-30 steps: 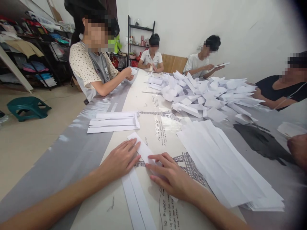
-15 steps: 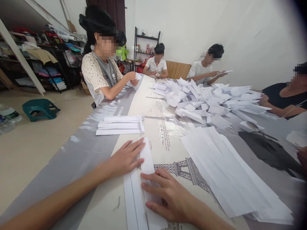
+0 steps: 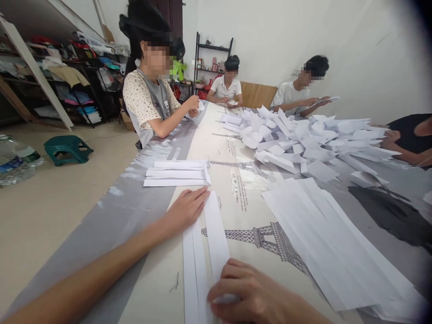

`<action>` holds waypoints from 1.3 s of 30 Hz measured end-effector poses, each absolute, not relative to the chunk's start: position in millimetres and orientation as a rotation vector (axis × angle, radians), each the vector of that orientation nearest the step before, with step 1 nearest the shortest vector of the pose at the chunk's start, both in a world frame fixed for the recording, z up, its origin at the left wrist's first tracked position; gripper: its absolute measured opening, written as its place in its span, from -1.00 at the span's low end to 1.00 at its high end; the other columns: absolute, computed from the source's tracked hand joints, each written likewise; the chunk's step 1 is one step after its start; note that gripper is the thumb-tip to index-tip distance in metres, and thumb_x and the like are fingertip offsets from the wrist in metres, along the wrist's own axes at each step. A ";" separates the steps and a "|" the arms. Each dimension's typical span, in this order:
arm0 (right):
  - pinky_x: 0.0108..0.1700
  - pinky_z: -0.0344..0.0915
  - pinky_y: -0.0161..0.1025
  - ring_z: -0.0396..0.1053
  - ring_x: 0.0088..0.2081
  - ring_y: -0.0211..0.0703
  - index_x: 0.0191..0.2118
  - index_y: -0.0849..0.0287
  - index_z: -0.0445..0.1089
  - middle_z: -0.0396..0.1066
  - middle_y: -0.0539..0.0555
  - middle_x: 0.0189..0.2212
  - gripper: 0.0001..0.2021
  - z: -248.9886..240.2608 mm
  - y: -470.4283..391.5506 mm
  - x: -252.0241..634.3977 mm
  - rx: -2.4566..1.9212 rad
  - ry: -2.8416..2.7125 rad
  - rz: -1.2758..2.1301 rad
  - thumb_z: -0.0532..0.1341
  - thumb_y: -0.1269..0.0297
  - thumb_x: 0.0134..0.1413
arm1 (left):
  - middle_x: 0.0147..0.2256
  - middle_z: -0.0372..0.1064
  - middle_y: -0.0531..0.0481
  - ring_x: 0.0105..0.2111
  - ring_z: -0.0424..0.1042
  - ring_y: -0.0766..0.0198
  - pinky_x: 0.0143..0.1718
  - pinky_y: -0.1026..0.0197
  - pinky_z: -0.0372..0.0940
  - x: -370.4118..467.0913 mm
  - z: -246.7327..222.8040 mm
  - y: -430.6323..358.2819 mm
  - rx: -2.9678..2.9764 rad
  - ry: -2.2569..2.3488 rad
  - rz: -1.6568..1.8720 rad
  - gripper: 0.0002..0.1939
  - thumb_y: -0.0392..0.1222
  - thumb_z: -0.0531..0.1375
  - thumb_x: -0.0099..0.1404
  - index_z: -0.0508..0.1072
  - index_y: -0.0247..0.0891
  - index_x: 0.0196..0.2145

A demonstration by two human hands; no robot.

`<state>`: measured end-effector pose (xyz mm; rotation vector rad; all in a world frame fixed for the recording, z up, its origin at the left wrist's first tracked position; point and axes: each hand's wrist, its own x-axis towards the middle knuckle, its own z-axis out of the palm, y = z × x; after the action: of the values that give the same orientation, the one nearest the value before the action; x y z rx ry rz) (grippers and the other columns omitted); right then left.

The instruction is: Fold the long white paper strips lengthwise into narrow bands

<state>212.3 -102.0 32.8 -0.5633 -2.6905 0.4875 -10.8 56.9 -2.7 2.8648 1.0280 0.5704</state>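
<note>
Several long white paper strips [image 3: 195,274] lie lengthwise on the table in front of me. My left hand [image 3: 187,208] rests flat at their far end, fingers extended and touching the top of the strips. A folded strip [image 3: 216,229] lies just right of the others. At its near end is my right hand [image 3: 248,290], fingers curled and pressed together at the paper's edge, partly hiding it. Beyond my left hand lies a group of folded white papers [image 3: 177,173]. A stack of white sheets [image 3: 330,243] is to the right.
A large pile of folded white papers [image 3: 303,139] covers the far right of the table [image 3: 155,270]. Four people sit around it, some holding paper. A dark cloth [image 3: 388,216] lies at the right. A green stool [image 3: 68,149] stands on the floor at left.
The view has shifted left. My left hand has drawn its fingers together and lies off the right-hand strip. My right hand has moved toward the near end and its fingers have curled in.
</note>
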 end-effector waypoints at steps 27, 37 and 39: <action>0.03 0.42 0.18 0.36 0.01 0.14 0.24 0.15 0.31 0.32 0.23 0.01 -0.53 9.7 -89.9 212.1 -1.580 -2.016 0.433 0.24 0.14 0.29 | 0.11 0.36 -0.31 0.10 0.39 -0.12 0.18 -0.16 0.25 -15.9 15.3 20.1 2.898 0.901 0.612 -0.42 0.23 0.19 0.40 0.36 -0.35 0.09; 0.03 0.45 0.14 0.33 0.00 0.10 0.27 0.09 0.19 0.25 0.22 0.00 -0.58 5.5 -97.6 206.1 -1.545 -2.082 0.330 0.13 0.34 0.33 | -0.01 0.42 -0.32 -0.06 0.45 -0.08 -0.02 -0.10 0.38 -4.9 8.4 11.8 2.951 1.039 0.621 -0.45 0.22 0.15 0.45 0.38 -0.40 0.01; 0.02 0.46 0.12 0.33 0.01 0.11 0.26 0.11 0.20 0.26 0.22 0.00 -0.58 5.0 -97.7 206.0 -1.542 -2.094 0.304 0.12 0.36 0.33 | 0.00 0.43 -0.32 -0.05 0.47 -0.07 -0.02 -0.09 0.39 -6.5 5.9 14.3 2.976 1.020 0.667 -0.52 0.15 0.14 0.47 0.40 -0.39 0.00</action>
<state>206.0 -97.7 5.0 -1.5416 -2.0943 0.3040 -6.5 14.3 5.9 2.9763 1.0204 0.6670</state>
